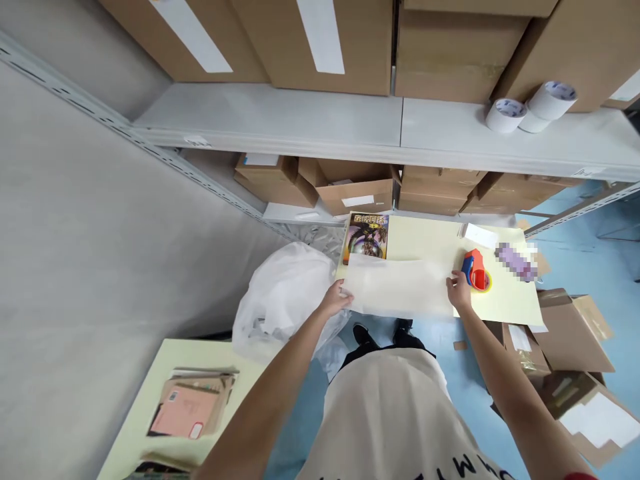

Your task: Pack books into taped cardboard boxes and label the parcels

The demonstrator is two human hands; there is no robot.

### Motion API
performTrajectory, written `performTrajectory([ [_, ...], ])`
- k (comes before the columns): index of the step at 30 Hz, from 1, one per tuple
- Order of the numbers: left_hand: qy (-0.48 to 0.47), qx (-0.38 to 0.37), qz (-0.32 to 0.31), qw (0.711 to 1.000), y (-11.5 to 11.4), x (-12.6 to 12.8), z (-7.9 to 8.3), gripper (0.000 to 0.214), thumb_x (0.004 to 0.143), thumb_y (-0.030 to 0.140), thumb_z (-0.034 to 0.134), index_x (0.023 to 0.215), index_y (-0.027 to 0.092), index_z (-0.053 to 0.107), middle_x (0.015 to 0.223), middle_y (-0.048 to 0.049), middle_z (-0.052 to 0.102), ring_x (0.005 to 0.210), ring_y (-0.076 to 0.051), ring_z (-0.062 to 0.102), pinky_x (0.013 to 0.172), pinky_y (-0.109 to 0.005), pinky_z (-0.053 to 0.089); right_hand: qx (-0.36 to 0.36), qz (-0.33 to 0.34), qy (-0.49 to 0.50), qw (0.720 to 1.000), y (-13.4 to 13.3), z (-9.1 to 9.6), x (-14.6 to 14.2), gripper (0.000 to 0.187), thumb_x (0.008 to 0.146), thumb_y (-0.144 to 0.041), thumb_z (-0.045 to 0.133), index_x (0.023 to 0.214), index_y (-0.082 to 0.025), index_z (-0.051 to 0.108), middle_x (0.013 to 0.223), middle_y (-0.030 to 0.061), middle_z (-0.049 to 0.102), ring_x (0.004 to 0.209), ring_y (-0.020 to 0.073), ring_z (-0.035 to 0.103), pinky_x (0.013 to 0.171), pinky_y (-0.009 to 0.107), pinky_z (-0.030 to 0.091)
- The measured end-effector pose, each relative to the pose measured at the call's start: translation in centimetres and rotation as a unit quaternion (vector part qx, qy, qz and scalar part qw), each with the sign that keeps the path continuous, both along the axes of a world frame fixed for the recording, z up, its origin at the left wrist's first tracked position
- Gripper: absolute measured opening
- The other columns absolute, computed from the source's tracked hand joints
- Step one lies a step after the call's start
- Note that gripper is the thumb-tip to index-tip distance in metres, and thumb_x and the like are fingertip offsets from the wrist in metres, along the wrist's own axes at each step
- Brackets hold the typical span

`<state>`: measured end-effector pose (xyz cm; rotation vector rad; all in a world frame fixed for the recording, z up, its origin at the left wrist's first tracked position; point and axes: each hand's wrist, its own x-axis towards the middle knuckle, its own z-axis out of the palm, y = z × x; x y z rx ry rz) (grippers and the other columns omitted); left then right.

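Observation:
A translucent white sheet, perhaps a flat plastic bag, stretches between my two hands over the near edge of the pale yellow table. My left hand pinches its left end. Closed at its right end is my right hand, just left of a red and blue tape dispenser. A colourful comic-style book lies flat at the table's left end, its lower edge partly covered by the sheet.
A white plastic bag bulges left of the table. Cardboard boxes lie on the floor at right. Shelving with cartons and tape rolls stands ahead. Old books rest on a second table at lower left.

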<state>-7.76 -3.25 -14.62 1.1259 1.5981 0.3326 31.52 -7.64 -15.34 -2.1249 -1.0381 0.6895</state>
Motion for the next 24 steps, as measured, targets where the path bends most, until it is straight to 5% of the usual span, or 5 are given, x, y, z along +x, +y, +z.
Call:
performTrajectory([
  [5,0.122,0.014,0.027,0.992,-1.2,2.4,-3.9,0.077,0.073,0.017,0.069,0.144,0.018,0.038,0.113,-0.0114,0.066,0.099,-0.027,0.070,0.095,-0.047,0.053,-0.030,0.025,-0.025,0.999,0.1,-3.9,0.9,0.052,0.083,-0.047,0.045,0.123,-0.014,0.050,0.099,0.0164,0.065,0.091,0.0313,0.062,0.084,0.051,0.049],
  [8,0.201,0.071,0.033,0.977,-2.3,4.2,-4.8,0.084,0.078,0.021,0.064,0.152,0.014,0.025,0.145,-0.0220,0.047,0.140,-0.037,0.040,0.115,-0.055,0.032,-0.008,0.079,-0.088,0.993,-1.0,-5.2,0.2,0.059,0.088,-0.045,0.043,0.136,-0.011,0.042,0.132,0.0271,0.052,0.124,0.0374,0.050,0.101,0.057,0.041],
  [12,0.275,0.170,-0.162,0.932,-3.1,7.5,-4.9,0.076,0.085,0.029,0.057,0.153,0.013,0.028,0.163,-0.0210,0.018,0.153,-0.036,0.009,0.121,-0.056,0.015,-0.005,0.254,-0.162,0.954,-2.9,-6.3,-1.5,0.063,0.094,-0.044,0.039,0.150,-0.015,0.030,0.151,0.0243,0.038,0.144,0.0375,0.031,0.111,0.059,0.032],
  [16,0.273,0.124,-0.352,0.887,-2.7,10.3,-5.9,0.084,0.083,0.039,0.061,0.156,0.016,0.025,0.166,-0.0193,0.003,0.152,-0.040,0.000,0.119,-0.060,0.013,-0.082,0.362,-0.180,0.911,-2.9,-7.2,-1.5,0.067,0.093,-0.043,0.046,0.152,-0.016,0.031,0.159,0.0215,0.031,0.148,0.0381,0.024,0.114,0.059,0.025],
  [24,0.298,0.033,-0.344,0.890,-2.8,11.3,-7.0,0.093,0.084,0.050,0.061,0.158,0.019,0.015,0.165,-0.0211,-0.005,0.151,-0.042,-0.003,0.117,-0.064,0.011,-0.107,0.415,-0.205,0.880,-1.8,-7.2,0.8,0.071,0.092,-0.046,0.051,0.153,-0.017,0.030,0.162,0.0215,0.023,0.149,0.0382,0.022,0.116,0.063,0.016],
])
